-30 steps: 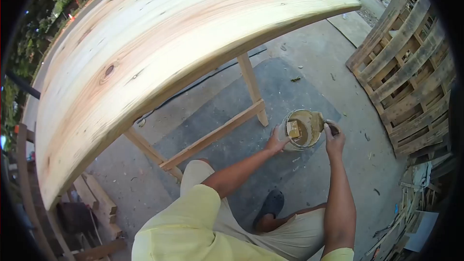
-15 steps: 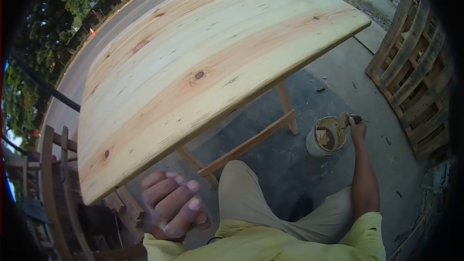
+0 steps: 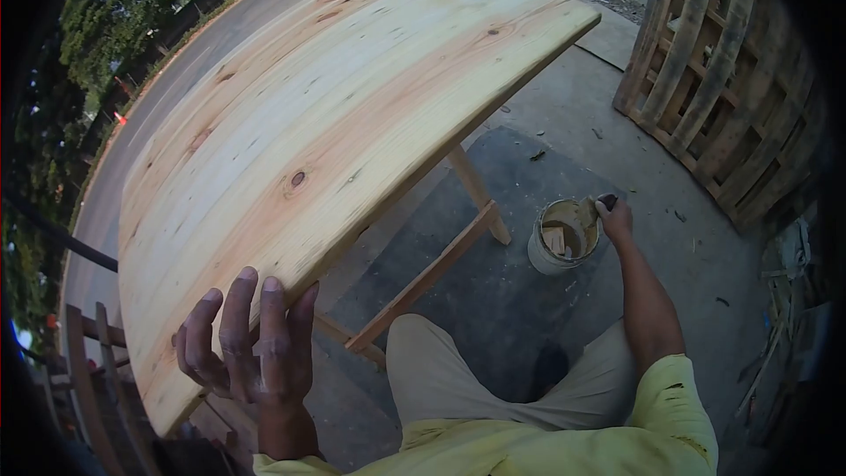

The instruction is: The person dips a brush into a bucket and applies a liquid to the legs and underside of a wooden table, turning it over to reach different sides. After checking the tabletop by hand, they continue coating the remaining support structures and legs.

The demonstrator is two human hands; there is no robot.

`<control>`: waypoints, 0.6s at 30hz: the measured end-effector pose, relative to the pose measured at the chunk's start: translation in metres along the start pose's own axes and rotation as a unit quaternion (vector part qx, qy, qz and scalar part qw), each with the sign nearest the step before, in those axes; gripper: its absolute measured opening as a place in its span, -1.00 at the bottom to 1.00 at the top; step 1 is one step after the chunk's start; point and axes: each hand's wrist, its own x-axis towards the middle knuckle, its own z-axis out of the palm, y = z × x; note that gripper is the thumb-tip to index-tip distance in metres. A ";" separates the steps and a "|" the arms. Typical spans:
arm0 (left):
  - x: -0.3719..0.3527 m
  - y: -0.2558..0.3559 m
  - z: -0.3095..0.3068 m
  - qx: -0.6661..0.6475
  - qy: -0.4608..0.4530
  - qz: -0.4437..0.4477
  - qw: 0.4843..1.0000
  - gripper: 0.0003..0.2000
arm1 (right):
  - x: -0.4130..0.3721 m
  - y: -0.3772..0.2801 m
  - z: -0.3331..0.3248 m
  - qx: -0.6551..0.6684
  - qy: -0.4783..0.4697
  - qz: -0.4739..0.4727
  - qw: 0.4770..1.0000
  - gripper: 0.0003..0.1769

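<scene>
A broad wooden tabletop (image 3: 352, 123) of pale planks with dark knots slants across the view. My left hand (image 3: 251, 339) is at its near edge, fingers spread and raised over the wood, holding nothing. Low on the right, my right hand (image 3: 615, 217) is closed around the dark handle of a flat, wide-ended tool (image 3: 589, 211) with a tan, coated-looking end. That end rests over the rim of a pale bucket (image 3: 551, 263). Inside the bucket are tan smears and a light wooden block (image 3: 553, 239).
Wooden legs with a crossbar (image 3: 427, 278) support the tabletop above a dark mat (image 3: 493, 300). Slatted wooden pallets (image 3: 705, 79) lean at the right. Scraps of wood lie at the far right, more timber stands at lower left, and a road (image 3: 189, 62) runs behind.
My left hand has gone from curled fingers below the tabletop to spread fingers at its edge. The view has shifted, and my right hand keeps the tool at the bucket.
</scene>
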 end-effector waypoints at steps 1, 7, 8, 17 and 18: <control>0.001 0.000 0.000 -0.001 -0.003 0.003 1.000 -0.63 | 0.001 0.000 0.002 0.004 0.012 0.004 1.000 -0.69; 0.013 -0.006 0.010 -0.043 0.021 0.003 0.999 -0.66 | -0.005 -0.003 0.001 -0.043 0.010 -0.013 0.999 -0.76; 0.016 -0.009 0.013 -0.053 0.026 -0.001 0.998 -0.67 | -0.010 -0.001 0.002 -0.062 0.013 -0.019 0.998 -0.77; 0.061 -0.065 0.065 -0.075 0.058 -0.044 0.994 -0.65 | 0.002 -0.004 -0.052 0.598 0.104 0.266 0.749 -0.75; 0.066 -0.071 0.070 -0.045 0.046 -0.052 0.997 -0.62 | 0.006 -0.011 -0.050 0.600 0.102 0.265 0.748 -0.75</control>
